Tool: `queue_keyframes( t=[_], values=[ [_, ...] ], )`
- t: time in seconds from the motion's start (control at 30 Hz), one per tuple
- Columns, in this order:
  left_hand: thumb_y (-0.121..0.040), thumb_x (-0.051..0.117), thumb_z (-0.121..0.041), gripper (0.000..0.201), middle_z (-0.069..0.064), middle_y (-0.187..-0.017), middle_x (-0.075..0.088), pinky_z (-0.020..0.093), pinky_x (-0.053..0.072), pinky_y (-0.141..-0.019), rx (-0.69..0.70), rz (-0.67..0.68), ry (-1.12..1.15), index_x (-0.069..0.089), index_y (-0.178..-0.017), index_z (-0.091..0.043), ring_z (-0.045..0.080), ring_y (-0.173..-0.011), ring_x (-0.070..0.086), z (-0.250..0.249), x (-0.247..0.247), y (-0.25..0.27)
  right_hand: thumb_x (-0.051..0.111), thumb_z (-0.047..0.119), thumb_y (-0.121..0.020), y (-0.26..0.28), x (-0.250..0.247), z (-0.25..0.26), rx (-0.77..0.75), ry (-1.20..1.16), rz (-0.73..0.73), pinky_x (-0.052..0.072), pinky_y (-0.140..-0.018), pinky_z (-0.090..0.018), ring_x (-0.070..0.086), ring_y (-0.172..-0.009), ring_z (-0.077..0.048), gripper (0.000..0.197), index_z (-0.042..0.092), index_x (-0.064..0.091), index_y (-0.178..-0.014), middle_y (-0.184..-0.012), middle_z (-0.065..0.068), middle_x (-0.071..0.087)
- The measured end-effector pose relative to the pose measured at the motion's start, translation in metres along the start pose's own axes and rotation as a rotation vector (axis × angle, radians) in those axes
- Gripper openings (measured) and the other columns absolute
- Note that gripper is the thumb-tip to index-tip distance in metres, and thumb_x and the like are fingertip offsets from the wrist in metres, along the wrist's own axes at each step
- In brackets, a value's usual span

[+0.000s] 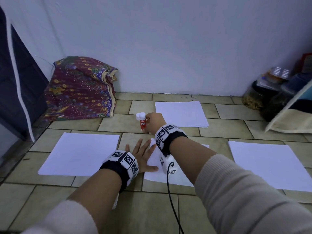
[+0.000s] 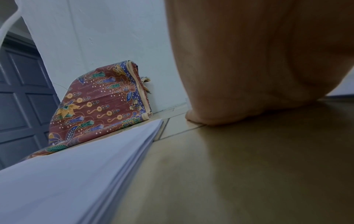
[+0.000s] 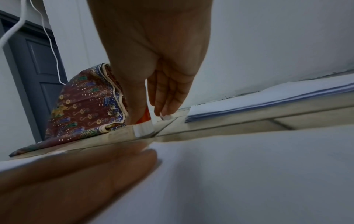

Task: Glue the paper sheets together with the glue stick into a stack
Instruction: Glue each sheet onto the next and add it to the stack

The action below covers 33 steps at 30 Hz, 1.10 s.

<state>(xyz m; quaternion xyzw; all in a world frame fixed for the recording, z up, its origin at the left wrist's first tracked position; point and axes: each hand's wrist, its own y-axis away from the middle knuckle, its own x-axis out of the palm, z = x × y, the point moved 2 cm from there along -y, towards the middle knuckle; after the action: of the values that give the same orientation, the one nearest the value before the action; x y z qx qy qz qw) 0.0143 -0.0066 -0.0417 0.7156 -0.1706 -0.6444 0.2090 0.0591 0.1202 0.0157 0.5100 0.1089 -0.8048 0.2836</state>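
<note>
glue stick [image 1: 142, 121] upright, within right-hand grip [image 1: 156, 121]

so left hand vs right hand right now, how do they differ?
The left hand lies flat with fingers spread, pressing the middle sheet onto the tiled floor; the right hand is raised, fingers and thumb closed around the upright glue stick. The left hand sits nearer the person, the right hand reaches farther toward the wall. Both wear tagged wrist bands.

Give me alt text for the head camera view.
The right hand grips an upright red glue stick on the tiled floor. The left hand lies flat on a paper sheet, with three more paper stacks around.
</note>
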Motion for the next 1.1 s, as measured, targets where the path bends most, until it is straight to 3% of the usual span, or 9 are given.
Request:
queue_keyframes(
  t=[0.1,0.2,0.4,0.53,0.63,0.73,0.87,0.97,1.1],
  values=[
    [-0.037,0.000,-0.089,0.127,-0.009,-0.157,-0.025,0.059,-0.006,-0.113,0.001,-0.010,0.003,-0.016,-0.150,-0.034,0.020,-0.145,-0.023,0.002,0.001,-0.001,0.069,0.018,-0.084,0.006,-0.008,-0.012,0.025,-0.112,-0.027,0.048,-0.091,-0.028,0.059,-0.111,-0.021,0.047,0.009,0.056,-0.128,-0.120,-0.008,0.063],
    [-0.071,0.018,-0.089,0.104,-0.007,-0.157,-0.026,0.060,-0.006,-0.112,0.004,-0.014,-0.013,-0.016,-0.151,-0.032,0.021,-0.145,-0.023,0.005,0.003,0.000,0.069,0.018,-0.083,0.019,-0.025,-0.031,0.023,-0.218,-0.087,0.045,-0.086,-0.021,0.059,-0.106,-0.017,0.042,0.009,0.058,-0.123,-0.117,-0.005,0.065],
    [-0.034,0.001,-0.079,0.131,-0.002,-0.158,-0.024,0.054,-0.010,-0.114,-0.029,-0.072,0.029,-0.013,-0.152,-0.024,0.019,-0.146,-0.020,-0.002,0.001,0.005,0.067,0.022,-0.087,0.073,-0.068,-0.106,0.143,-0.050,0.008,0.037,-0.097,-0.024,0.052,-0.121,-0.018,0.043,0.011,0.055,-0.127,-0.131,-0.004,0.058],
    [-0.030,0.002,-0.084,0.138,-0.002,-0.159,-0.021,0.052,-0.010,-0.115,-0.028,-0.073,0.045,-0.012,-0.153,-0.022,0.020,-0.147,-0.018,-0.003,-0.002,0.007,0.076,0.034,-0.079,0.126,-0.093,-0.172,0.411,0.206,0.208,0.036,-0.100,-0.028,0.043,-0.130,-0.025,0.080,0.009,0.035,-0.143,-0.143,-0.009,0.044],
    [-0.014,-0.025,-0.093,0.157,-0.004,-0.158,-0.023,0.052,-0.003,-0.115,-0.039,-0.119,-0.048,-0.013,-0.152,-0.021,0.017,-0.147,-0.016,-0.001,0.004,0.002,0.083,0.033,-0.071,0.163,-0.102,-0.214,0.547,0.266,0.243,0.031,-0.107,-0.031,0.026,-0.142,-0.027,0.110,0.002,0.012,-0.149,-0.155,-0.014,0.023],
    [-0.031,0.001,-0.084,0.138,-0.002,-0.158,-0.025,0.051,-0.012,-0.115,-0.027,-0.085,0.037,-0.013,-0.152,-0.020,0.019,-0.146,-0.020,-0.003,-0.001,0.007,0.085,0.040,-0.066,0.190,-0.098,-0.236,0.631,0.330,0.284,0.023,-0.115,-0.038,0.001,-0.148,-0.026,0.130,0.001,-0.008,-0.149,-0.159,-0.014,-0.004],
    [-0.029,-0.001,-0.092,0.146,0.002,-0.159,-0.020,0.055,-0.007,-0.114,-0.003,-0.110,0.054,-0.008,-0.153,-0.017,0.021,-0.148,-0.014,-0.003,-0.001,0.009,0.081,0.042,-0.070,0.203,-0.097,-0.242,0.608,0.250,0.315,0.026,-0.113,-0.032,0.016,-0.145,-0.023,0.121,0.003,-0.001,-0.149,-0.157,-0.010,0.007],
    [-0.035,-0.028,-0.095,0.151,0.009,-0.160,0.008,0.071,0.014,-0.105,0.003,-0.242,-0.034,0.012,-0.153,-0.010,0.031,-0.146,0.019,-0.003,0.003,0.004,0.078,0.038,-0.076,0.207,-0.097,-0.243,0.575,0.214,0.290,0.025,-0.112,-0.028,0.021,-0.144,-0.022,0.114,0.003,-0.001,-0.150,-0.159,-0.010,0.004],
    [-0.015,-0.018,-0.095,0.157,0.000,-0.159,-0.020,0.054,-0.001,-0.115,-0.051,-0.115,-0.017,-0.009,-0.153,-0.021,0.019,-0.148,-0.013,-0.003,0.002,0.007,0.068,0.041,-0.085,0.212,-0.100,-0.240,0.570,0.177,0.277,0.020,-0.112,-0.026,0.015,-0.147,-0.021,0.106,0.006,-0.007,-0.151,-0.160,-0.011,-0.008]
  ],
)
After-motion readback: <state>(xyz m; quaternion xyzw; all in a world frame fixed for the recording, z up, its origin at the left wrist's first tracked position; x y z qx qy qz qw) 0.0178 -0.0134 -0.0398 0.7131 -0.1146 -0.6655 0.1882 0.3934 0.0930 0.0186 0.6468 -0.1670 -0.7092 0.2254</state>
